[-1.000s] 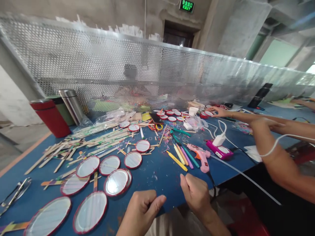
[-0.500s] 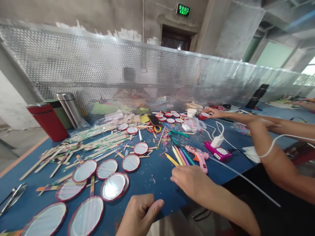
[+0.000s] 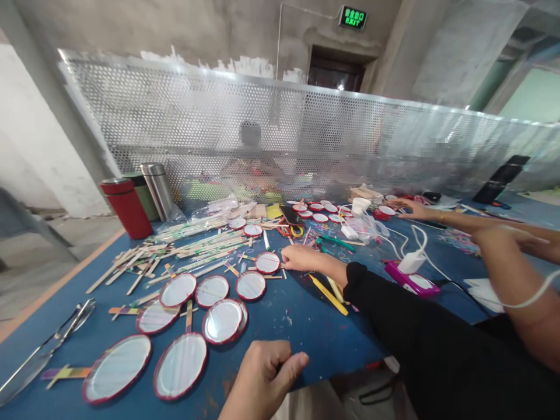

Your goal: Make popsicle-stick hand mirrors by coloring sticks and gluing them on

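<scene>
My left hand (image 3: 266, 373) is loosely curled at the table's front edge, thumb to the right, with nothing visible in it. My right hand (image 3: 301, 256) reaches across the table, fingers curled downward just right of a small red-rimmed disc (image 3: 267, 263) with a stick handle. Whether its fingertips hold anything is hidden. Around them lie more red-rimmed discs with pale faces, among them a disc (image 3: 222, 321) stacked on another and a large disc (image 3: 181, 366) with a coloured craft stick (image 3: 189, 315). A yellow marker (image 3: 329, 296) lies below my right forearm.
Loose craft sticks (image 3: 131, 262), a red tumbler (image 3: 126, 207) and a steel flask (image 3: 157, 189) stand or lie at left. Eyeglasses (image 3: 61, 338) rest front left. A purple power strip (image 3: 411, 280) with white cables sits right, near another person's arms (image 3: 503, 256). A perforated metal screen (image 3: 196, 116) runs behind.
My right hand has moved forward and left, from beside the markers to the small disc. My left hand keeps its curled shape. The view has turned slightly left.
</scene>
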Motion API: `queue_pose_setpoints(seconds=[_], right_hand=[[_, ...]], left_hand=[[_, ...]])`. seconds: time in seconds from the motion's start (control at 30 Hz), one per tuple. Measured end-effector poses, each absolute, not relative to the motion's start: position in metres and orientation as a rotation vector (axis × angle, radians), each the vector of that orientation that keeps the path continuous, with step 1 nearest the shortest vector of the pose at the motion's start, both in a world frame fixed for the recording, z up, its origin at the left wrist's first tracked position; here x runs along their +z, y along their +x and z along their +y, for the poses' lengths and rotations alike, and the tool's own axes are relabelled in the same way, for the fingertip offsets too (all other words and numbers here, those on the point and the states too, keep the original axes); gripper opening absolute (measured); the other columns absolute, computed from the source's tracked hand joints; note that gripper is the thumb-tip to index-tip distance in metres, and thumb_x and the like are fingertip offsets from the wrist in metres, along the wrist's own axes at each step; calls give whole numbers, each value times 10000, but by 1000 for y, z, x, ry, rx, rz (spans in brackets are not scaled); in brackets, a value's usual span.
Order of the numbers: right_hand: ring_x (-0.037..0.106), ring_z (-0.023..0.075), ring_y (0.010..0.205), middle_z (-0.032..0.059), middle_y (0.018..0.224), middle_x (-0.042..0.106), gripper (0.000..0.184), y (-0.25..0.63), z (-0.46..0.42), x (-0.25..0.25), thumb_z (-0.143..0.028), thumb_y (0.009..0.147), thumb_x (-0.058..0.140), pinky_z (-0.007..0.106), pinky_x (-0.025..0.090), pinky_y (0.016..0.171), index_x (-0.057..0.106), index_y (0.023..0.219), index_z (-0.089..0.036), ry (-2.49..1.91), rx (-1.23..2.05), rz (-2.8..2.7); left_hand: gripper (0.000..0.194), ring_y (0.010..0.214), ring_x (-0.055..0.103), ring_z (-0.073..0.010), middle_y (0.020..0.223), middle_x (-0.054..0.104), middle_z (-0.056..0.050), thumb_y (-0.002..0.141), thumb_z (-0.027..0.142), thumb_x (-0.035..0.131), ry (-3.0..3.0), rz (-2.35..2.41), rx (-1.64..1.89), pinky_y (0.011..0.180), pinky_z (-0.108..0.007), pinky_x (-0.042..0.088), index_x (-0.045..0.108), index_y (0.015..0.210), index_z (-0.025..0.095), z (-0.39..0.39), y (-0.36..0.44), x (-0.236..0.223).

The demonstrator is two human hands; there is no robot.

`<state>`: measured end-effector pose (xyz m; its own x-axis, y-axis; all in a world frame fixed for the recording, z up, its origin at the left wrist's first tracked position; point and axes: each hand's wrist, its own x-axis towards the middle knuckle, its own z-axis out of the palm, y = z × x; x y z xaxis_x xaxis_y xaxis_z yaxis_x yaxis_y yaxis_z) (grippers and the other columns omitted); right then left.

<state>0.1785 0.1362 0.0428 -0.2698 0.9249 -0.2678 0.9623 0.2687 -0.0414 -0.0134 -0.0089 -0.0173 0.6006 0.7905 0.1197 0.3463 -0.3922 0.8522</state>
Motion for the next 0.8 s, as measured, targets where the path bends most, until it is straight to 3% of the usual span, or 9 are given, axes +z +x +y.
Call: queue_pose_setpoints(seconds=[0.23, 0.8], right_hand=[[638, 211, 979, 71, 1182, 624, 310, 187, 154, 33, -347, 935, 604, 383, 556, 816, 610, 1176, -152, 1818, -563, 2226], [641, 198, 966, 78, 1177, 621, 316, 213, 141, 43, -337, 940, 601, 381, 561, 802, 592, 1196, -153, 2107, -1057, 2122]], left_hand=[[501, 516, 252, -90, 528, 253, 71, 910, 442, 468, 1978, 893, 675, 489, -253, 159, 241, 535, 200, -8, -14, -23], [483, 523, 245, -94, 530, 236, 71, 886, 423, 473, 1923, 926, 648, 500, -255, 163, 243, 524, 201, -12, -14, -14]])
